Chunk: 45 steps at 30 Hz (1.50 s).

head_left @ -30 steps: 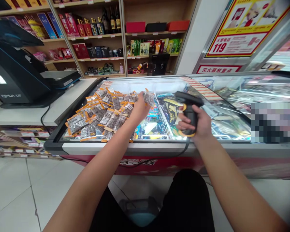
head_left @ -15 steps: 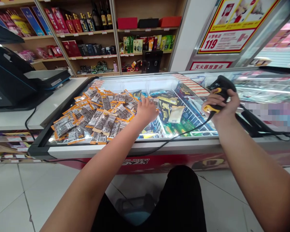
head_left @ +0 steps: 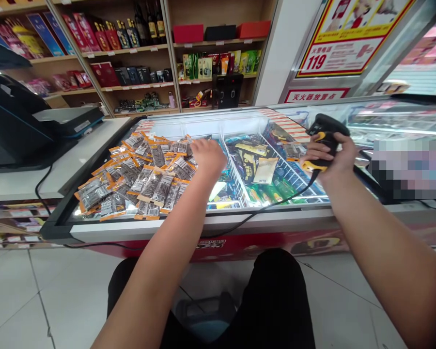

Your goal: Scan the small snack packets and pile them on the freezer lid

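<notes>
My right hand is closed around the grip of a black and yellow barcode scanner, held over the right part of a glass-topped chest freezer; its cable trails down to the front rim. My left hand reaches over the right edge of a heap of small orange-edged snack packets lying on the freezer lid. Its fingers curl down onto the packets; whether they hold one is hidden.
A black cash register stands on the white counter at left. Shelves of boxed goods and bottles line the back wall. Wire baskets of frozen packs show through the glass. White floor tiles lie below.
My right hand carried the scanner up and to the right. My left hand, which held a packet over the pile's far right, has dropped onto the heap and shifted slightly left.
</notes>
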Each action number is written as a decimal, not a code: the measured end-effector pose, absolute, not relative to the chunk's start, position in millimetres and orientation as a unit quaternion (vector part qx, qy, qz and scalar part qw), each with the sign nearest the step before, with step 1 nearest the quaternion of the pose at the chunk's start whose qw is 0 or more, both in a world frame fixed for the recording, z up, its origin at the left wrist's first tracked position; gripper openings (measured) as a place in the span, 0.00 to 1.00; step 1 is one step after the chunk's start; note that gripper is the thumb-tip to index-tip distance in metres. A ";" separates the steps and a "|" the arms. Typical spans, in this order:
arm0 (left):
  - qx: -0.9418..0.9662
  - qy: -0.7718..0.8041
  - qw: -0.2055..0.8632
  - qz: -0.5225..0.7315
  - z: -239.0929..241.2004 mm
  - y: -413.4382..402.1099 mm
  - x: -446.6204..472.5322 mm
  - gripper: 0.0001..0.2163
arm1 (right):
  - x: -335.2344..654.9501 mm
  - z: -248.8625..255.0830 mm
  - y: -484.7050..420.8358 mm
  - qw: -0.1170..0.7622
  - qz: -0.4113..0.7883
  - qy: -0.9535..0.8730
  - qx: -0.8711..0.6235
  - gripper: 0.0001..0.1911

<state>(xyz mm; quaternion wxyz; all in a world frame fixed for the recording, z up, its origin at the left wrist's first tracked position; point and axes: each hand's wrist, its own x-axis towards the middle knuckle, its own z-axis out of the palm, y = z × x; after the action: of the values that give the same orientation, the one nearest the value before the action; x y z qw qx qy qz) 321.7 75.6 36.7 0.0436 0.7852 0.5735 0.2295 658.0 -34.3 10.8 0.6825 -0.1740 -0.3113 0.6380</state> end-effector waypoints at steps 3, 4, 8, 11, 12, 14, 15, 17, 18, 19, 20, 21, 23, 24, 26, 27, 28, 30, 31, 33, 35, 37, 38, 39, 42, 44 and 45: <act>0.778 0.595 0.065 0.191 35.4 90.0 297.5 0.20 | 632.1 27.5 -46.6 0.688 0.593 -0.315 -0.276 0.11; 0.785 0.589 0.075 0.180 33.4 92.1 294.3 0.19 | 623.8 32.9 -50.6 0.687 0.583 -0.308 -0.305 0.11; 0.813 0.539 0.126 0.180 28.1 97.3 297.0 0.18 | 600.5 48.4 -60.4 0.680 0.565 -0.287 -0.369 0.18; 0.801 0.504 0.196 0.259 30.2 106.1 305.2 0.17 | 591.9 52.7 -61.8 0.639 0.589 -0.289 -0.402 0.20; 0.789 0.490 0.228 0.292 30.9 110.0 307.6 0.15 | 589.9 53.1 -61.9 0.616 0.601 -0.295 -0.414 0.21; 0.749 0.467 0.300 0.363 30.3 117.9 311.3 0.07 | 586.3 52.7 -62.0 0.564 0.622 -0.311 -0.446 0.23; 0.722 0.456 0.335 0.398 28.8 121.3 312.4 0.05 | 584.9 52.0 -62.2 0.538 0.629 -0.318 -0.462 0.24; 0.664 0.440 0.392 0.460 24.3 126.1 313.7 0.04 | 583.1 50.4 -62.7 0.503 0.634 -0.329 -0.486 0.25; 0.639 0.433 0.414 0.482 21.8 127.3 314.3 0.04 | 582.6 49.7 -62.9 0.496 0.633 -0.333 -0.492 0.24; 0.619 0.427 0.434 0.496 19.7 127.5 315.3 0.06 | 582.4 49.2 -63.1 0.495 0.631 -0.338 -0.493 0.24; 0.606 0.424 0.449 0.501 18.2 126.8 316.7 0.07 | 582.3 48.9 -63.1 0.498 0.627 -0.343 -0.491 0.23; 0.597 0.425 0.456 0.505 17.3 125.2 318.8 0.08 | 582.2 49.0 -62.9 0.503 0.622 -0.348 -0.489 0.22; 0.592 0.431 0.448 0.513 17.3 119.9 324.9 0.09 | 581.3 49.8 -61.6 0.516 0.611 -0.358 -0.481 0.21; 0.597 0.434 0.433 0.518 17.8 116.5 328.6 0.10 | 580.3 50.3 -60.6 0.523 0.607 -0.363 -0.475 0.20; 0.620 0.433 0.395 0.522 18.9 109.2 336.2 0.10 | 577.3 51.0 -57.8 0.535 0.601 -0.374 -0.462 0.19; 0.635 0.429 0.378 0.520 19.1 105.8 339.6 0.11 | 575.3 51.0 -56.2 0.535 0.600 -0.380 -0.457 0.19; 0.648 0.425 0.363 0.517 19.1 102.9 342.4 0.11 | 573.3 50.8 -54.6 0.531 0.602 -0.387 -0.453 0.19; 0.668 0.418 0.341 0.512 18.4 98.9 346.2 0.12 | 569.7 49.8 -51.7 0.514 0.608 -0.403 -0.451 0.19; 0.674 0.416 0.334 0.512 17.8 97.9 347.2 0.12 | 568.4 49.1 -50.6 0.505 0.611 -0.410 -0.452 0.19; 0.680 0.412 0.324 0.512 16.7 97.2 347.8 0.12 | 567.1 47.9 -49.3 0.493 0.613 -0.420 -0.452 0.20; 0.684 0.409 0.321 0.512 16.1 97.4 347.4 0.12 | 567.4 47.1 -49.2 0.496 0.610 -0.421 -0.451 0.22; 0.684 0.411 0.323 0.509 16.5 97.5 346.9 0.10 | 568.6 46.5 -50.1 0.499 0.609 -0.423 -0.449 0.22; 0.685 0.412 0.324 0.507 16.9 97.4 346.7 0.10 | 569.4 46.1 -50.6 0.498 0.610 -0.426 -0.445 0.22; 0.687 0.412 0.323 0.504 17.5 97.1 346.5 0.09 | 570.4 45.6 -51.0 0.496 0.612 -0.432 -0.439 0.22; 0.696 0.415 0.314 0.495 19.0 95.6 345.9 0.07 | 574.5 42.7 -50.6 0.487 0.623 -0.454 -0.411 0.21; 0.699 0.418 0.309 0.491 19.8 94.3 345.2 0.06 | 578.5 39.7 -48.2 0.477 0.637 -0.470 -0.381 0.23; 0.699 0.421 0.309 0.489 20.1 93.7 344.9 0.06 | 580.8 38.0 -46.5 0.470 0.646 -0.479 -0.365 0.25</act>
<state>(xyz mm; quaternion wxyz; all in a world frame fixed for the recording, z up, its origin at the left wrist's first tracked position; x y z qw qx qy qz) 344.9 93.7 20.1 0.3089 0.6988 0.4206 0.4892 580.8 -46.5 38.0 0.4695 -0.3652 -0.4788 0.6457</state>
